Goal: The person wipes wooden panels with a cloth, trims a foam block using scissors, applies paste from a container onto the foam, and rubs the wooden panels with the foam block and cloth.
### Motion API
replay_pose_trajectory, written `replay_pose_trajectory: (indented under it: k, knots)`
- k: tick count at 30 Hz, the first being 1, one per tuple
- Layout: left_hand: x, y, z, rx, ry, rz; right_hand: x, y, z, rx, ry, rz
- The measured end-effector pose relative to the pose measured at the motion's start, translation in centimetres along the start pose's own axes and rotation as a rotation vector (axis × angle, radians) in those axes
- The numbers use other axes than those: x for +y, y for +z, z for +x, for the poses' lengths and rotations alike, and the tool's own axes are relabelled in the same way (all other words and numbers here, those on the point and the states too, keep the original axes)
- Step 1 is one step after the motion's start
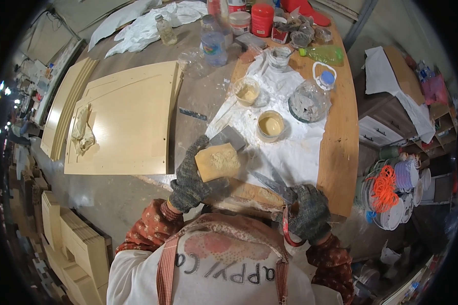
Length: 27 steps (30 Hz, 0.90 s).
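Note:
My left hand (191,178), in a dark grey knit glove, grips a square tan-yellow pad (218,162) with pale powder or crumbs on its face. A grey block (228,138) lies just beyond the pad, at the edge of the white cloth (303,147). At the table's near edge, my gloved right hand (308,213) is closed around what looks like a pair of scissors (287,229) with a red loop handle. Two dark blades (270,182) spread from it toward the cloth. The glove partly hides the handle. Two tubs of beige paste, the nearer one (270,126) and the farther one (247,92), stand on the cloth.
Cream cabinet panels (127,122) lie at the left, with a crumpled cloth (83,131) on top. A dark strip (193,114) is beside them. A cut clear jug (310,101), a green bottle (324,55) and a red jar (262,20) crowd the table's far right.

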State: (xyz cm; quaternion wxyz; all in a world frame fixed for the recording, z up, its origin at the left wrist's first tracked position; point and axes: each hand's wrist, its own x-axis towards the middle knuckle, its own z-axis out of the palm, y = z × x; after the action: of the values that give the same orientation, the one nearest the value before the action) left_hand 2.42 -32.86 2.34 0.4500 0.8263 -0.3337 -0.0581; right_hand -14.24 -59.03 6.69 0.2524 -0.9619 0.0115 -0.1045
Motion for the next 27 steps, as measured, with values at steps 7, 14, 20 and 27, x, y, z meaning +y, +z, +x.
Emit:
replay_pose_trajectory:
  k: [7,14,20,27]
  knots:
    - [1.6,-0.9,1.0,0.135,0.043,0.208,0.7,-0.5,1.5,-0.05,-0.004,0.005]
    - [5.1,-1.3,3.4,0.077,0.047,0.214,-1.6,2.0,5.1,-0.14,-0.031,0.14]
    - [3.5,-1.1,2.3,0.218,0.193,0.277,-2.6,2.8,5.7,-0.167,-0.01,0.07]
    - [7.3,-2.0,3.5,0.09,0.039,0.105,-2.5,2.8,5.1,-0.269,-0.053,0.02]
